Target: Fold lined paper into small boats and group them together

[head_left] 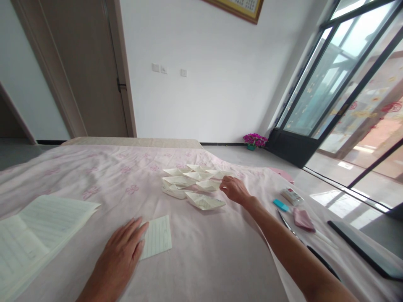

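My left hand [121, 247] lies flat with fingers stretched out, its fingertips over the edge of a folded piece of lined paper [157, 238] on the cloth. Farther ahead, several folded paper boats [204, 201] stand in a close cluster. At the right side of that cluster is my right hand [234, 188], fingers curled together at the end of one paper boat [208, 185]. The fingertips partly hide where they meet it. On the left lies an open lined notebook [59, 222].
A pink floral cloth [113, 180] covers the table. Along its right side lie a blue eraser-like block [281, 205], a small white package [292, 196], scissors [286, 222], a pink pouch-like item [303, 219] and a dark flat device [365, 249]. Magenta flowers [255, 140] stand on the floor.
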Action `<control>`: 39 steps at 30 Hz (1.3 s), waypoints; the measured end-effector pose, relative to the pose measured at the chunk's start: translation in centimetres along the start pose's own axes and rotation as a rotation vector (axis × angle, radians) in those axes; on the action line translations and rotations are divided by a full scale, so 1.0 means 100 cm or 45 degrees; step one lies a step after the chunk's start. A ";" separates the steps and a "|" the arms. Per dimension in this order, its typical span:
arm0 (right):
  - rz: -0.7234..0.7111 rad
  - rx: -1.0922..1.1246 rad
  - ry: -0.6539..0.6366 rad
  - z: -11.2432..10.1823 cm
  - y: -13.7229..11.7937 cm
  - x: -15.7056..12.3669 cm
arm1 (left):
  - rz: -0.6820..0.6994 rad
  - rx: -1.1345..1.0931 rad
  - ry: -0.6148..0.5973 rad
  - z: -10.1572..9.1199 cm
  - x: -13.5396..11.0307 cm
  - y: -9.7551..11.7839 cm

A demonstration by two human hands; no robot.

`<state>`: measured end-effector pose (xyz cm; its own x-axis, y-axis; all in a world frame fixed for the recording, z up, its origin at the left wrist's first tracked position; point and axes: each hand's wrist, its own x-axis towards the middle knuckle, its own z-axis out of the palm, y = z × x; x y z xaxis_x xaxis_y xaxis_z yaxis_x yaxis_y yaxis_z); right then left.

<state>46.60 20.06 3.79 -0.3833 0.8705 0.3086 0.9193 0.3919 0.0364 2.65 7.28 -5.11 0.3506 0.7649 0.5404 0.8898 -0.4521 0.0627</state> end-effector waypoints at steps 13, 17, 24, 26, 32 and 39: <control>0.003 -0.078 -0.019 -0.012 -0.003 0.008 | -0.001 0.012 -0.001 -0.001 0.000 0.000; 0.032 -0.084 -0.026 -0.015 -0.002 0.003 | -0.006 0.004 0.009 -0.001 0.001 0.001; 0.103 -0.099 -0.047 -0.017 0.003 -0.003 | -0.009 -0.022 0.023 -0.001 0.001 0.002; 0.119 -0.104 -0.054 -0.016 0.003 -0.003 | -0.011 -0.024 0.021 -0.001 0.001 0.001; 0.125 -0.107 -0.075 -0.016 0.002 -0.003 | 0.001 -0.031 0.023 -0.001 0.001 0.000; 0.094 -0.105 -0.071 -0.016 0.004 0.000 | 0.004 0.007 0.028 0.000 0.000 0.000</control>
<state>47.11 19.69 5.36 -0.3168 0.9122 0.2599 0.9485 0.3025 0.0942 2.69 7.28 -5.13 0.3471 0.7532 0.5587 0.8902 -0.4521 0.0564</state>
